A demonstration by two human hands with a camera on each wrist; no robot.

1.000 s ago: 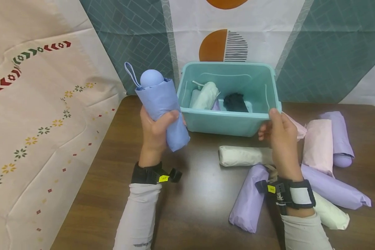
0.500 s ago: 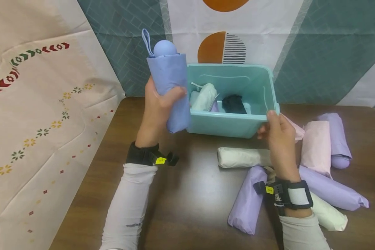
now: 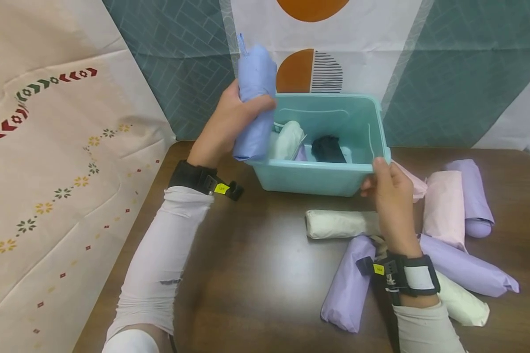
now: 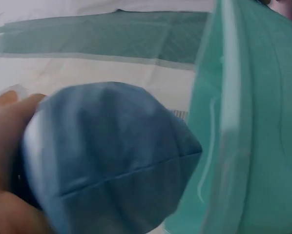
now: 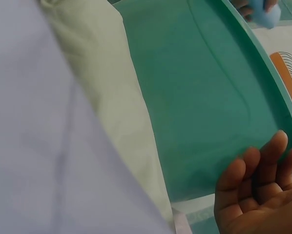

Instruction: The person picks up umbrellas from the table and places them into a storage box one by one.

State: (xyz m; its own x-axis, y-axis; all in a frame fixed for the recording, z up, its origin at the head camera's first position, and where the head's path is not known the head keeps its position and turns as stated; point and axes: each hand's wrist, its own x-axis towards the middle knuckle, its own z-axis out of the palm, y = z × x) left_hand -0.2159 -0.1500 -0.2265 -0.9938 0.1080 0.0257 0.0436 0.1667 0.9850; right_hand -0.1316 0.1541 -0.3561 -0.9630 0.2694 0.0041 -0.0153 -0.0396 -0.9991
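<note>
My left hand (image 3: pixel 227 117) grips a folded blue umbrella (image 3: pixel 257 76) in its sleeve, its loop at the top. It is held at the left end of a teal plastic bin (image 3: pixel 309 179), partly covering that side. In the left wrist view the umbrella's closed end (image 4: pixel 121 156) faces the camera beside the bin's wall (image 4: pixel 263 122). At the bin's front right corner my right hand (image 3: pixel 395 206) holds the rim, thumb on top and fingers curled below. Inside the bin lie a pale mint umbrella (image 3: pixel 290 139), a black folded item (image 3: pixel 328 149) and a bit of purple fabric (image 3: pixel 301 153).
Several folded umbrellas lie on the brown table (image 3: pixel 247 284) at the right: cream (image 3: pixel 340 224), purple (image 3: pixel 349 287), pink (image 3: pixel 443 208), pale green (image 3: pixel 463 300), more purple (image 3: pixel 470 267). A patterned cloth (image 3: pixel 53 196) borders the left; a curtain (image 3: pixel 446 98) hangs behind the bin.
My left hand has moved up and to the right with the blue umbrella, from beside the bin to its left end. The umbrella now leans the other way. My right hand stays at the rim.
</note>
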